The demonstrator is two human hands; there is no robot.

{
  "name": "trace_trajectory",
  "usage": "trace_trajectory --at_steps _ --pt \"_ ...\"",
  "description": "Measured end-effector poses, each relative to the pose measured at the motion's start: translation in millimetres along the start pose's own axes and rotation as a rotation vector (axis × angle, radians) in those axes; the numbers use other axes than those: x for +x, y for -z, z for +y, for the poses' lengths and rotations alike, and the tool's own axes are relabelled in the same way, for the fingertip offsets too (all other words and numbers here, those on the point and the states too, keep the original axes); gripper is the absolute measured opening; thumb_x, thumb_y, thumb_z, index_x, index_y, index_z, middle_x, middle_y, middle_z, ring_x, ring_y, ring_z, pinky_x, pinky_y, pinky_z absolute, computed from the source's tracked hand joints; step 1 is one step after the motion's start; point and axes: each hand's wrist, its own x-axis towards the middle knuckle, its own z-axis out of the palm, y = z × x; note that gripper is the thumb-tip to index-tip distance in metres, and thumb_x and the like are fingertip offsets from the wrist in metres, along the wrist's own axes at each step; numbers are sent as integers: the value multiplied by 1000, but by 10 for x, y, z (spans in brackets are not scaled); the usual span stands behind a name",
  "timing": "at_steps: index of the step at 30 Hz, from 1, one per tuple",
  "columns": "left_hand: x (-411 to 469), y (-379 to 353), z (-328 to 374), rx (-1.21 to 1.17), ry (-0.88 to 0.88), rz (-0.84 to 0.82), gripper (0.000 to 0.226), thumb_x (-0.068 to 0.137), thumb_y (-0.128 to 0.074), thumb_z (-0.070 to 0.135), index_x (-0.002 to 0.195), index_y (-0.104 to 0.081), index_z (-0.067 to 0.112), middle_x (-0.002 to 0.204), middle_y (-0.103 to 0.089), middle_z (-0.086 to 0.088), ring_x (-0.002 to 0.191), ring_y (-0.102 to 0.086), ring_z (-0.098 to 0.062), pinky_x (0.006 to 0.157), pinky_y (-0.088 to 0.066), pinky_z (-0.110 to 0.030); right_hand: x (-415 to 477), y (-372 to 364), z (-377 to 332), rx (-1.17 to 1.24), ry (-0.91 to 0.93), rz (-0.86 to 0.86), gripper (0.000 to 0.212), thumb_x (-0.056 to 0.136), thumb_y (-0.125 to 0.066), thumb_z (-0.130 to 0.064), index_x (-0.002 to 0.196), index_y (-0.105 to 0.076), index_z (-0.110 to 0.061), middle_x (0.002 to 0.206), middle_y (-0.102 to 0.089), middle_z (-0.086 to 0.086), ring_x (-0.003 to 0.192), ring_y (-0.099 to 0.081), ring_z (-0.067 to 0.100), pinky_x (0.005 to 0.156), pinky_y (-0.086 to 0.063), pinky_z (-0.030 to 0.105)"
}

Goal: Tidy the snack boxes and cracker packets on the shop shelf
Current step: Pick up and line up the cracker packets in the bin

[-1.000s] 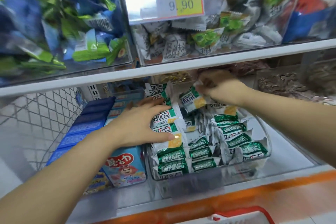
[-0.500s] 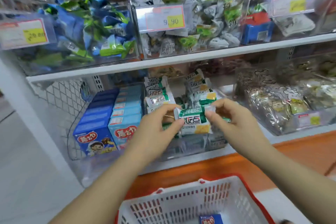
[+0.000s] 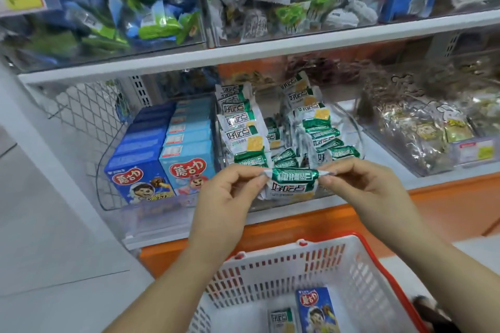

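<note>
Both hands pinch one cracker packet (image 3: 293, 182) by its crimped ends, the left hand (image 3: 227, 197) at its 9 o'clock and the right hand (image 3: 359, 192) at 3. It hangs in open air before the shelf (image 3: 422, 182) edge. At 12 sits a crowded clear bin (image 3: 355, 130). At 9 stand two rows of snack boxes (image 3: 162, 149). At 6 the basket (image 3: 270, 257) holds one spare box (image 3: 315, 308) and one loose packet (image 3: 281, 319).

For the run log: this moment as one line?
left hand: pinches green-and-white foil cracker packet | right hand: pinches its other end | packet: held before clear plastic bin
</note>
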Motion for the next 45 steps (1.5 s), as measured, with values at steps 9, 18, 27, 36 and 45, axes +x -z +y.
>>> trace_trajectory --at_steps 9,18,27,36,45 --pt "-66 -70 -23 -212 267 -140 13 94 -53 19 85 -62 16 59 -53 13 59 -51 -3 61 -45 -16 -89 -163 37 -81 -46 12 19 94 -48 -31 81 -52 -18 53 -45 -1 53 -44 20 56 -40 32" --pt "-62 -73 -109 -524 670 -299 45 61 -68 17 106 -61 14 73 -71 2 61 -65 -7 56 -53 -19 -33 -157 134 437 -478 13 17 94 -55 -23 86 -67 -12 86 -73 8 84 -67 20 81 -52 33" --pt "-9 -18 -167 -577 729 -305 54 62 -69 17 114 -61 6 71 -58 0 48 -51 -3 42 -43 -15 -21 -55 66 479 -541 -38 19 94 -53 -21 89 -64 -8 87 -72 18 76 -65 19 74 -54 29" --pt "-18 8 -134 -563 570 -201 16 88 -53 7 86 -69 7 86 -74 -7 76 -71 -12 64 -57 -23 -62 -38 -88 158 -198 -91 37 83 -48 -42 84 -61 -7 74 -71 12 67 -68 21 77 -50 27" --pt "-13 -48 -199 -457 393 -1 48 58 -71 21 103 -60 30 99 -63 9 91 -62 -8 74 -48 -23 -92 -87 51 -67 -225 -193 24 79 -71 -27 91 -52 -20 57 -43 4 53 -38 10 54 -36 18"
